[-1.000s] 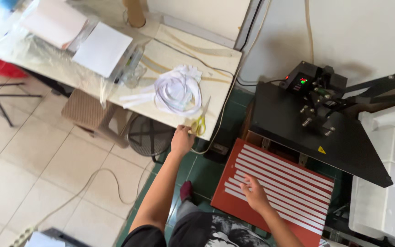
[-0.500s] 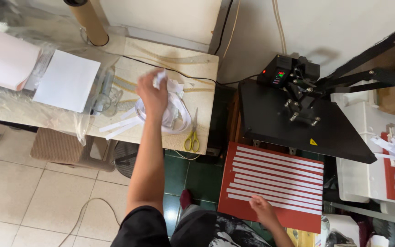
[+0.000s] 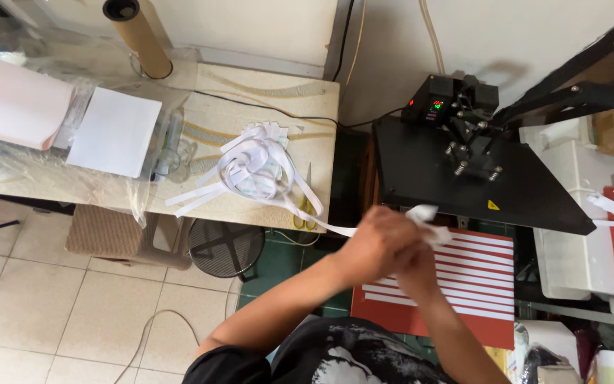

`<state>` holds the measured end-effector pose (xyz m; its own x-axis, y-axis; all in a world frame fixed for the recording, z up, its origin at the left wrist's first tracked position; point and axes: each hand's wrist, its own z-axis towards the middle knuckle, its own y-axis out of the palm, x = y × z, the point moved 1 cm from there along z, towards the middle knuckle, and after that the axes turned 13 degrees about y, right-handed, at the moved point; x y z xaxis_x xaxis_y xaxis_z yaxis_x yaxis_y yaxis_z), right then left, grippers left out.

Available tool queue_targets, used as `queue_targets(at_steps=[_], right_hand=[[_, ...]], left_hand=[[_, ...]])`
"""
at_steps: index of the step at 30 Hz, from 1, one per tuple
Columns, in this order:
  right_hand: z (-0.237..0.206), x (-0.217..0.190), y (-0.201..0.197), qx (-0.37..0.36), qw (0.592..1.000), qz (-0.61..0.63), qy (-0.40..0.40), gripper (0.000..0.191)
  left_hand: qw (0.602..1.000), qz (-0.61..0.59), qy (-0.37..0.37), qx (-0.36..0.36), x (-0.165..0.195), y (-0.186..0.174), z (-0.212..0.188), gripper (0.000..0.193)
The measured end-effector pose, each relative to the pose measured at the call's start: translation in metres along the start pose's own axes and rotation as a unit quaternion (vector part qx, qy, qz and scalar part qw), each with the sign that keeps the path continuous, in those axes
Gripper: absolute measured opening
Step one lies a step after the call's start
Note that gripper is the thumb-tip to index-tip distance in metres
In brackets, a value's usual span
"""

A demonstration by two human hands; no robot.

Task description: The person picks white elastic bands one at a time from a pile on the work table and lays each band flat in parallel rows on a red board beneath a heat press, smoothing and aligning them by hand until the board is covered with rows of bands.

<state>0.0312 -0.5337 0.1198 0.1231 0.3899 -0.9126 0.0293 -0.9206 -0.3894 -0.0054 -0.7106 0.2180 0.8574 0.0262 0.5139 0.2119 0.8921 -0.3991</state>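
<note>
While my left hand (image 3: 378, 238) and right hand (image 3: 421, 259) close together on one white paper strip (image 3: 431, 222), it trails toward ten o'clock to the loose strip pile (image 3: 254, 167) on the tabletop (image 3: 264, 103). One pair of scissors (image 3: 305, 206) lies at the tabletop's edge; one heat press (image 3: 463, 171) stands open at one o'clock above the red pad (image 3: 463, 281).

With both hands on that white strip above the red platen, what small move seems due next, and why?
Probably lay the white strip, held by left hand and right hand, onto the red platen: its strip rows show a gap near the hands.
</note>
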Motion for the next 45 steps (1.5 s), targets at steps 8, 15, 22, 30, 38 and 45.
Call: queue_targets(at_steps=[8, 15, 22, 30, 38, 45], right_hand=[[0.021, -0.02, -0.021, -0.004, 0.966, 0.247, 0.078, 0.028], [-0.047, -0.012, -0.14, -0.013, 0.935, 0.344, -0.082, 0.013], [-0.153, 0.023, -0.263, 0.313, 0.936, 0.162, -0.012, 0.022], [-0.196, 0.071, -0.295, 0.397, 0.858, -0.185, 0.268, 0.024], [-0.163, 0.1, -0.164, 0.06, 0.925, -0.251, 0.278, 0.034], [-0.124, 0.043, -0.138, -0.126, 0.902, -0.226, 0.346, 0.029]], left_hand=[[0.931, 0.201, -0.291, -0.091, -0.103, 0.04, -0.157, 0.077], [0.863, 0.366, -0.346, -0.029, -0.162, -0.032, -0.192, 0.028], [0.814, 0.394, -0.426, -0.018, -0.18, -0.07, -0.172, 0.032], [0.784, 0.332, -0.495, -0.172, -0.196, -0.047, -0.162, 0.037], [0.809, 0.156, -0.485, -0.293, -0.127, 0.032, -0.121, 0.06], [0.899, -0.31, -0.161, -0.264, -0.001, 0.143, -0.072, 0.03]])
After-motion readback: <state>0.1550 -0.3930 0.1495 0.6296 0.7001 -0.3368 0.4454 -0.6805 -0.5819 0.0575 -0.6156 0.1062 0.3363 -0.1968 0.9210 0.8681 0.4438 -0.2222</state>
